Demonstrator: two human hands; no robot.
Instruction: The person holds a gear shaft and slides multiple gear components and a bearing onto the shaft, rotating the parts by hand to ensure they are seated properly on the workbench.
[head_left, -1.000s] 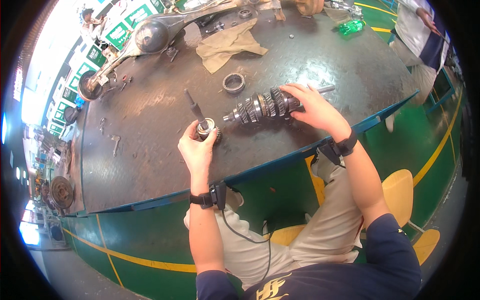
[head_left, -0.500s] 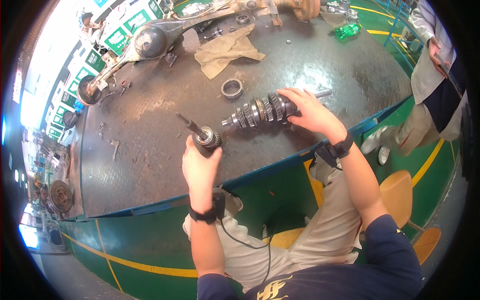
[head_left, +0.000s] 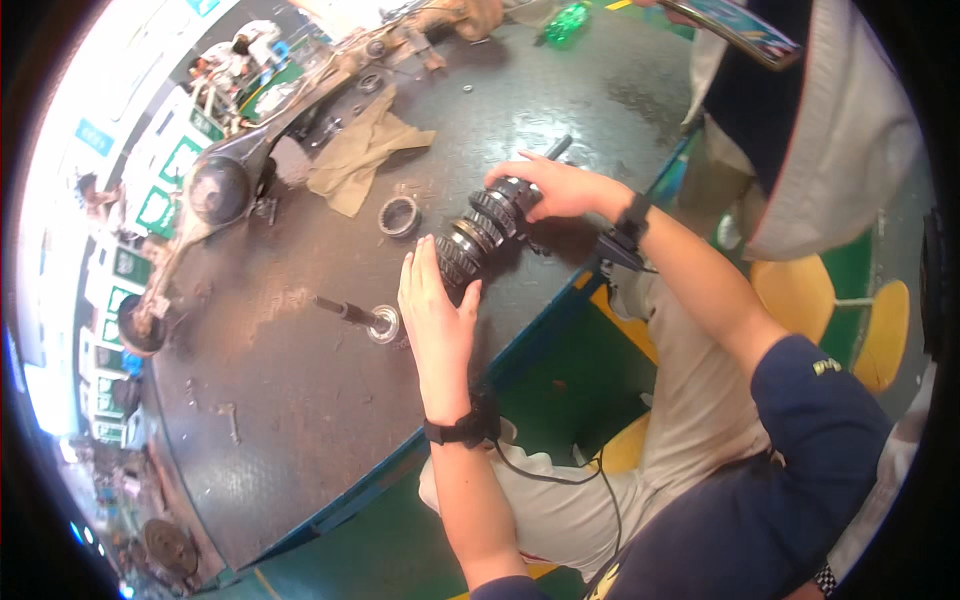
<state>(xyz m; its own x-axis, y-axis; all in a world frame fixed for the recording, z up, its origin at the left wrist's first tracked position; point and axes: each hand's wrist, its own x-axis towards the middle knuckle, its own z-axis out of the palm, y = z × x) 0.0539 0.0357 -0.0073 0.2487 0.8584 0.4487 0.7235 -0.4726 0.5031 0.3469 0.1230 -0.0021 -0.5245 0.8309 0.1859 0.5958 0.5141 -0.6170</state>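
Note:
A dark metal gear shaft (head_left: 478, 233) with several toothed gears lies slantwise on the steel table. My right hand (head_left: 565, 190) is wrapped round its far part, and the bare shaft end sticks out beyond my fingers. At its near end is my left hand (head_left: 442, 325), fingers and thumb on either side of the gears, hiding the tip. Left of that hand rests a shorter shaft (head_left: 345, 311) with a shiny bearing (head_left: 384, 324) on its end, apart from my fingers. A toothed ring (head_left: 399, 216) lies flat beyond my left hand.
A brown cloth (head_left: 365, 150) lies farther back, near a long axle housing (head_left: 220, 188) along the far side. A green bottle (head_left: 567, 24) is at the back. On the right, a person in a pale jacket (head_left: 850, 130) stands close, holding a phone (head_left: 735, 28). Yellow stools (head_left: 795, 300) are below.
My left hand has let go of the shorter shaft and moved right to the gear shaft's near end. My right hand stays on the gear shaft. The view has turned; the person has come closer.

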